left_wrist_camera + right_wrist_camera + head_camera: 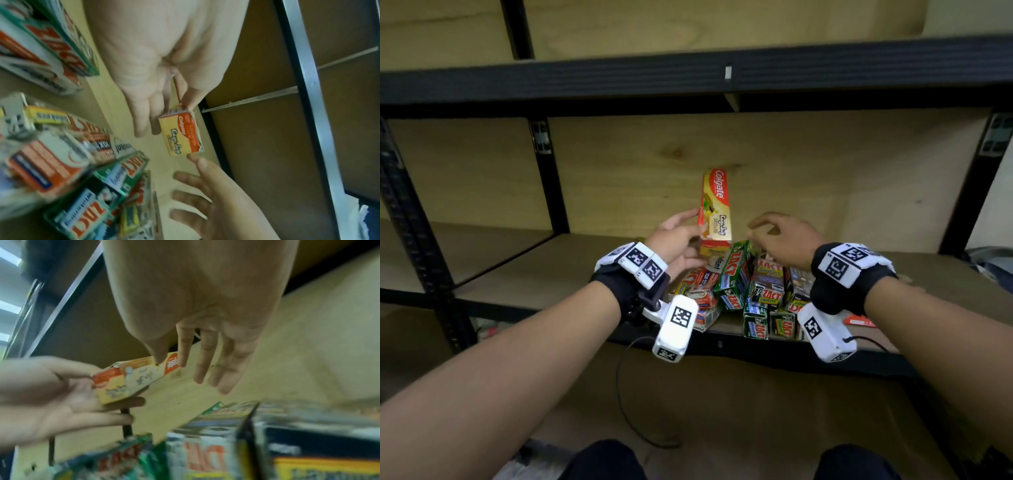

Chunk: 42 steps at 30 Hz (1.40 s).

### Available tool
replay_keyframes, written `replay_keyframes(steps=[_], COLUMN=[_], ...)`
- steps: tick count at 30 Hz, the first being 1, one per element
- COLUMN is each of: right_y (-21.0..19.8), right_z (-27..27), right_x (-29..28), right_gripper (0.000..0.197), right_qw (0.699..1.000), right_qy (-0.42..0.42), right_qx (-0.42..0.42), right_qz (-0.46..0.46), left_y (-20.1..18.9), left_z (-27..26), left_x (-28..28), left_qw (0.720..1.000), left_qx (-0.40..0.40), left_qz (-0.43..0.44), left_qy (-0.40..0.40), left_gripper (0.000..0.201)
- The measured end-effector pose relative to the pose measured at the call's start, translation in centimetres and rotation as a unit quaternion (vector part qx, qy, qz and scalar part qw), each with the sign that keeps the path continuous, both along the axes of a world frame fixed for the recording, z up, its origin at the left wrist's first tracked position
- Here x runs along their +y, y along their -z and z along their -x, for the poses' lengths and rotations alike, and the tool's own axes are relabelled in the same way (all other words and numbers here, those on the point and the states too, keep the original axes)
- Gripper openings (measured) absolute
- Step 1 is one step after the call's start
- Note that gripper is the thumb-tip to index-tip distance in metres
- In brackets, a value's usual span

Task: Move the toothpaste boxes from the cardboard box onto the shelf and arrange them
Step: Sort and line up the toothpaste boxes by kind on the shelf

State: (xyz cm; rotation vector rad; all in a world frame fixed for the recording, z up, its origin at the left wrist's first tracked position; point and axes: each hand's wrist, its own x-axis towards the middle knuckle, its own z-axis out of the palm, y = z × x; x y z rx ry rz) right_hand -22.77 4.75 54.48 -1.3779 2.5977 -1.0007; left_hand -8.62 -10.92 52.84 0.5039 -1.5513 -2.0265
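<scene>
My left hand [678,231] grips a yellow and red Colgate box [717,205] by its near end and holds it upright above the shelf board [544,270]. In the left wrist view the thumb and fingers [141,120] pinch the Colgate box [182,134]. My right hand [779,233] hovers just right of it, fingers relaxed and empty; one right fingertip [194,157] is at the box's corner. A jumbled pile of green, black and red toothpaste boxes [753,291] lies on the shelf under both hands. The cardboard box is out of view.
A black beam [688,78] of the shelf above runs overhead. A black upright [548,178] stands to the left, with bare board around it. A flat red packet [859,321] lies at the shelf's front right. A cable [625,394] hangs below the shelf.
</scene>
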Motion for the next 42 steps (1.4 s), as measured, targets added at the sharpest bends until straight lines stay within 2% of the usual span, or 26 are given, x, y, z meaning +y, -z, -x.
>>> replay_keyframes(steps=[2,4,5,9,12,15,17,19,21,23,26,29,32,36,38,39,41,42], right_y=[-0.5,-1.0,-1.1,-0.9,-1.0,-1.0,-0.8,-0.8,-0.9,-1.3,-2.0,-2.2,-2.3,-2.6,-2.5,-2.4,-1.9,-1.5], right_z=[-1.0,-1.8,-2.1,-1.8,-1.2,-0.4,0.1,0.7,1.3,2.1,2.5,3.3,5.0,7.1,8.3,8.9,9.8,10.1], right_x=[-0.3,-0.2,-0.1,0.5,1.5,2.6,3.3,3.7,4.3,5.2,7.2,9.2,12.0,16.4,18.6,19.5,21.7,22.4], right_gripper=[0.043,0.046,0.045,0.049,0.042,0.033,0.031,0.030,0.031,0.045,0.057,0.050,0.051,0.050,0.049,0.050,0.050,0.050], right_qw=[0.989,0.955,0.940,0.907,0.865,0.854,0.862,0.874,0.888,0.909,0.964,0.987,0.995,0.999,0.994,0.989,0.978,0.975], right_qy=[-0.032,-0.064,-0.077,-0.097,-0.132,-0.158,-0.157,-0.138,-0.125,-0.138,-0.121,-0.055,-0.008,0.044,0.083,0.103,0.132,0.137], right_qx=[-0.138,-0.272,-0.310,-0.367,-0.430,-0.445,-0.437,-0.422,-0.403,-0.371,-0.237,-0.150,-0.104,-0.025,0.041,0.071,0.102,0.108], right_qz=[0.047,0.098,0.122,0.181,0.224,0.219,0.206,0.197,0.182,0.130,0.018,-0.002,0.005,-0.015,-0.054,-0.078,-0.124,-0.141], left_y=[0.0,0.2,0.3,0.5,0.4,-0.1,-0.6,-0.9,-0.7,-0.1,0.6,1.2,0.8,-0.6,-0.8,-0.8,-0.4,-0.1], left_z=[0.7,1.1,1.3,1.3,1.2,1.0,0.6,0.1,-0.6,-0.9,-0.6,0.5,1.9,4.8,6.5,7.3,9.0,9.5], left_x=[1.0,1.8,2.1,2.8,2.3,1.3,0.6,-0.1,-0.8,-1.0,-0.3,1.0,3.1,7.5,10.0,11.0,13.2,13.9], left_qw=[0.999,0.998,0.997,0.994,0.992,0.987,0.984,0.985,0.991,0.994,0.987,0.967,0.926,0.872,0.830,0.800,0.742,0.727], left_qx=[0.025,0.040,0.046,0.078,0.107,0.155,0.178,0.169,0.124,0.071,0.011,-0.031,-0.075,-0.105,-0.115,-0.124,-0.140,-0.145], left_qz=[-0.022,-0.020,-0.011,0.011,0.005,-0.002,0.005,0.021,0.049,0.080,0.157,0.251,0.367,0.478,0.546,0.587,0.652,0.666], left_qy=[0.034,0.055,0.058,0.071,0.061,0.043,0.017,0.001,-0.006,-0.012,-0.017,-0.029,-0.037,-0.016,0.011,0.028,0.067,0.080], left_gripper=[0.046,0.049,0.050,0.058,0.078,0.082,0.074,0.071,0.076,0.085,0.085,0.076,0.067,0.052,0.048,0.047,0.047,0.048])
